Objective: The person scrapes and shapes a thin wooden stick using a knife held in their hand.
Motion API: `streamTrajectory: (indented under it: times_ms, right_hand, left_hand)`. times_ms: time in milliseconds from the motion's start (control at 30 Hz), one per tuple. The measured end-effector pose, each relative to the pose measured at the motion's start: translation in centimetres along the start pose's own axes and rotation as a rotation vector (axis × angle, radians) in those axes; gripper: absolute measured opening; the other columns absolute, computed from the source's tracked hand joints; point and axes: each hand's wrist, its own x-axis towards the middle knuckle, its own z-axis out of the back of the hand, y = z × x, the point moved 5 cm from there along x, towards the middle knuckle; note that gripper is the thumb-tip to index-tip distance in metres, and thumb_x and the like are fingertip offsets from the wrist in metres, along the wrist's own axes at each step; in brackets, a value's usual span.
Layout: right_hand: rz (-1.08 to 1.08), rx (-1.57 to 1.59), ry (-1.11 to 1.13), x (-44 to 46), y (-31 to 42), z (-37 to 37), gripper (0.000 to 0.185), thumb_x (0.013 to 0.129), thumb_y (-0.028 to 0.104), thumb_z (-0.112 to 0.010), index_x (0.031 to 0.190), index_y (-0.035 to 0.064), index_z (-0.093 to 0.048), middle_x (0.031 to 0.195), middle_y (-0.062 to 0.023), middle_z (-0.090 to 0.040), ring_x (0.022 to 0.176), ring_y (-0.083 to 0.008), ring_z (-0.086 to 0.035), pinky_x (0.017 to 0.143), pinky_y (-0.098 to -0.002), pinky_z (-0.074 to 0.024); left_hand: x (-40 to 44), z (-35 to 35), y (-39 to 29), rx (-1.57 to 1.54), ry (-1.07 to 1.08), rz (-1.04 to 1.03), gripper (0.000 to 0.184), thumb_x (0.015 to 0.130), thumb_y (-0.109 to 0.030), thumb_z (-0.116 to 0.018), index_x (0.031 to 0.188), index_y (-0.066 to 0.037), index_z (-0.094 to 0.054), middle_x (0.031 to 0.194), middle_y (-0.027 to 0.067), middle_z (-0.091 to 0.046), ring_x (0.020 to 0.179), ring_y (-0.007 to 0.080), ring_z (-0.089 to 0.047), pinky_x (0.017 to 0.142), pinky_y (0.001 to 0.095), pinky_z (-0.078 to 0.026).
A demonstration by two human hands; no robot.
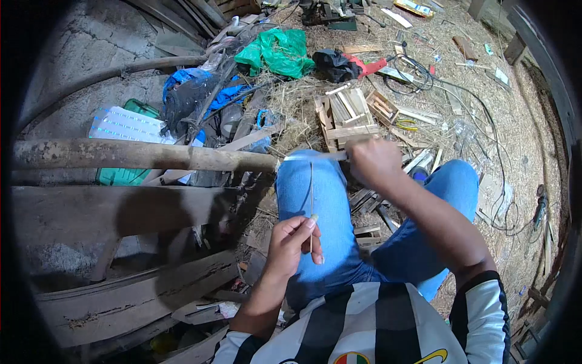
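Note:
My left hand (294, 242) pinches a thin stick (311, 194) between thumb and fingers. The stick points away from me over the blue-jeaned thigh (330, 212), its short lower end showing below the fingers. Closed in a fist, my right hand (373, 161) grips a knife (321, 156), whose handle is mostly hidden in the palm. Its blade is smeared by motion and lies crosswise at the stick's far end, above the knee. Whether blade and stick touch, I cannot tell.
Small wooden crates (345, 112) stand beyond my knees, with yellow-handled pliers (406, 124) beside them. A thick wooden pole (145, 155) runs along the left. Green plastic (279, 51), a red power tool (370, 65) and a black cable (485, 115) lie on the straw-covered ground.

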Motion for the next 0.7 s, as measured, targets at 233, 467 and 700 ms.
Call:
streamTrajectory:
  times_ms: [233, 467, 700]
  right_hand:
    - [0.160, 0.062, -0.033, -1.8, 2.3, -1.6, 0.013, 0.087, 0.016, -0.062, 0.086, 0.0070, -0.072, 0.080, -0.0172, -0.075, 0.073, -0.0334, -0.077, 0.060, -0.0470, -0.0608]
    - [0.153, 0.083, -0.065, -1.8, 2.0, -1.6, 0.014, 0.087, 0.017, -0.062, 0.086, 0.0073, -0.073, 0.079, -0.0175, -0.075, 0.073, -0.0333, -0.077, 0.060, -0.0473, -0.0610]
    - [0.095, 0.035, -0.040, -0.4, 1.4, -1.6, 0.016, 0.088, 0.017, -0.062, 0.087, 0.0069, -0.075, 0.081, -0.0160, -0.076, 0.076, -0.0331, -0.077, 0.062, -0.0475, -0.0615]
  left_hand:
    - [0.5, 0.1, -0.7, -0.024, -0.023, 0.048, 0.031, 0.105, -0.026, -0.058, 0.089, 0.000, -0.063, 0.059, 0.0135, -0.063, 0.043, 0.0214, -0.059, 0.048, 0.0343, -0.054]
    - [1.3, -0.7, -0.6, 0.103, -0.071, 0.018, 0.033, 0.107, -0.028, -0.057, 0.087, -0.001, -0.061, 0.059, 0.0125, -0.063, 0.041, 0.0198, -0.059, 0.044, 0.0319, -0.051]
    - [1.3, -0.4, -1.0, 0.044, -0.105, -0.018, 0.035, 0.107, -0.029, -0.058, 0.084, -0.002, -0.060, 0.055, 0.0096, -0.059, 0.039, 0.0180, -0.056, 0.045, 0.0329, -0.054]
